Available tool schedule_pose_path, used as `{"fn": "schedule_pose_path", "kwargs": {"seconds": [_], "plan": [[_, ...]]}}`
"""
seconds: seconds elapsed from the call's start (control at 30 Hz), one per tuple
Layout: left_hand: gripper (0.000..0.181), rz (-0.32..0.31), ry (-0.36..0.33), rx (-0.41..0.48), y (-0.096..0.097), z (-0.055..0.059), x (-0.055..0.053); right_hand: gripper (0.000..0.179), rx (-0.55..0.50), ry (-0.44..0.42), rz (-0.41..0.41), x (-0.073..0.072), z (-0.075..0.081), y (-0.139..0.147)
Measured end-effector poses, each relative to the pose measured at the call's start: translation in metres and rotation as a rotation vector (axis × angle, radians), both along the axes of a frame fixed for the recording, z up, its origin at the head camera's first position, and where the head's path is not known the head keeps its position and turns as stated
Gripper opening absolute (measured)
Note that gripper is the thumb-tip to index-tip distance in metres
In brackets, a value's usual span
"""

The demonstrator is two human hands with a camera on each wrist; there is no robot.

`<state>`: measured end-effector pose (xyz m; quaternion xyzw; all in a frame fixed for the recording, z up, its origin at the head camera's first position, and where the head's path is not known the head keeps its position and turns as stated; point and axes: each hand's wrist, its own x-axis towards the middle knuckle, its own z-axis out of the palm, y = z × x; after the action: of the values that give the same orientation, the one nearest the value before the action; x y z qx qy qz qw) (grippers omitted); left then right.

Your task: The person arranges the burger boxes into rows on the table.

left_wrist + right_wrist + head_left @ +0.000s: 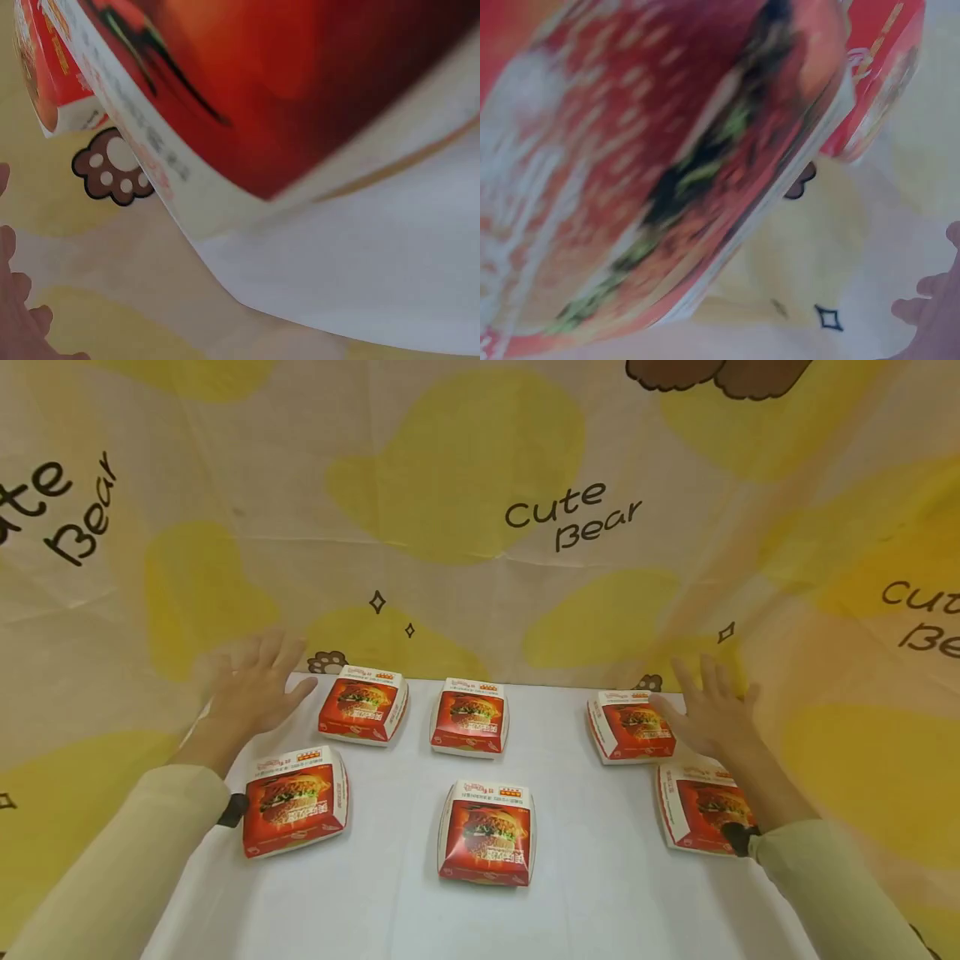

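Observation:
Red-and-white burger boxes stand on a white table. My left hand [255, 685], fingers spread, hovers at the table's left edge, beside the back-left burger box [363, 703] and above the front-left burger box [295, 802]. In the left wrist view a burger box [247, 90] fills the upper part. On the other side my right hand [708, 710], also spread, is next to the back-right burger box [633, 727] and partly covers the front-right burger box [705, 806]. A burger box [630, 172] looms close in the right wrist view. Neither hand holds anything.
Two more boxes stand mid-table: a rear burger box [469, 717] and a front burger box [487, 832]. The white table [600, 877] ends at a yellow-patterned cloth [465, 468] that rises behind it and along both sides.

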<state>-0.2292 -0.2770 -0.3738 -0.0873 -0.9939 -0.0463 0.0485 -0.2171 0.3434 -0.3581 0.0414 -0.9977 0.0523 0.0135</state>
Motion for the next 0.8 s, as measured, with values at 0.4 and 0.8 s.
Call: {"fn": "schedule_pose_path", "kwargs": {"seconds": [0.4,0.8], "plan": [[0.075,-0.073,-0.179,0.075,0.025,0.000,-0.002,0.082,-0.038,0.003,0.117,-0.006,0.005,-0.046],[0.076,-0.114,-0.347,0.236,0.039,-0.007,0.000,0.079,-0.116,-0.012,0.228,-0.009,0.003,-0.098]]}}
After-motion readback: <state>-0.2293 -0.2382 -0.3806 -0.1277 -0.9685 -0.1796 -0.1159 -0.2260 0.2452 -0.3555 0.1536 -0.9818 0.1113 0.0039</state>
